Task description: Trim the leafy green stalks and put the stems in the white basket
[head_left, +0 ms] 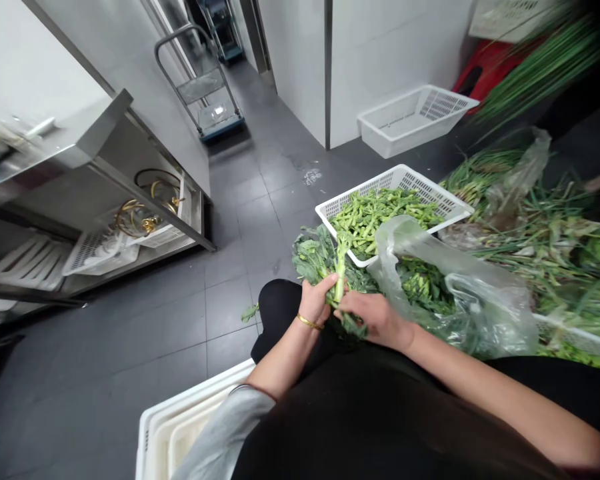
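Observation:
My left hand point(316, 300), with a gold bangle at the wrist, is closed round a pale green broccolini stalk point(340, 263) held upright. My right hand point(377, 319) pinches at the stalk's lower end, and a dark green leaf point(354, 325) hangs beneath its fingers. Behind the left hand lies a heap of broccolini leaves point(313, 253). Just beyond, a white slotted basket point(453, 203) holds many trimmed broccolini stalks point(385, 217). To the right of my right hand is an open clear plastic bag point(495, 313) with leafy broccolini point(423, 287) inside.
Spring onions point(570, 247) are piled at the right, and a blurred green bunch point(545, 67) is held up beside them. A white basket point(395, 137) stands by the wall. Left are a steel shelf unit point(105, 167) and a trolley point(215, 113). White stacked tubs point(153, 427) sit at lower left.

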### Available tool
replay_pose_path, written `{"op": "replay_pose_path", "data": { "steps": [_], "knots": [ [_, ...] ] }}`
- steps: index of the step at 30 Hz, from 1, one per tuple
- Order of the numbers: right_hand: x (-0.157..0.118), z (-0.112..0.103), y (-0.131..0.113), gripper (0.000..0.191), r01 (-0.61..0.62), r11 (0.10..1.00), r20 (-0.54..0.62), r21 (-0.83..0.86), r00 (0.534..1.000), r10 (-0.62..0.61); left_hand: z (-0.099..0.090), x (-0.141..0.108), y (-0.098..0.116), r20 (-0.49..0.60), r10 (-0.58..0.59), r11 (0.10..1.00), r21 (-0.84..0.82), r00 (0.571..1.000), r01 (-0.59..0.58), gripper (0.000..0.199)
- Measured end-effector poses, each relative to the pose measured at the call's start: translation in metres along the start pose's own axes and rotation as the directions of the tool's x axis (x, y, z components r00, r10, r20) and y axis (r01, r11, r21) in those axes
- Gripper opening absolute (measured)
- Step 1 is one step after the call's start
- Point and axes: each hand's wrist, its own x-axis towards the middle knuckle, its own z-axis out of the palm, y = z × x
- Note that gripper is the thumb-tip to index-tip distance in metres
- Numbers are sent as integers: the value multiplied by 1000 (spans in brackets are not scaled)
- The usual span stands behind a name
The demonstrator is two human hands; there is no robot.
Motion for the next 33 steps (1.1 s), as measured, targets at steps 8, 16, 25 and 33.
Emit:
{"op": "replay_pose_path", "data": {
  "steps": [8,16,25,33],
  "knots": [
    [44,-25,9,42,-496,868,-195,-21,853,483,-10,-11,-1,131,206,929,285,970,-236,33],
    [-5,-4,7,26,-128,988,88,-86,987,136,-20,-1,8,94,-51,998,24,994,49,33],
    [47,-18,1,44,-335,771,64,542,931,359,-20,-8,4,265,-168,986,44,950,162,42],
    [51,4,3,37,-281,860,-333,426,835,438,14,-22,13,22,185,981,56,982,-186,32]
  ]
}}
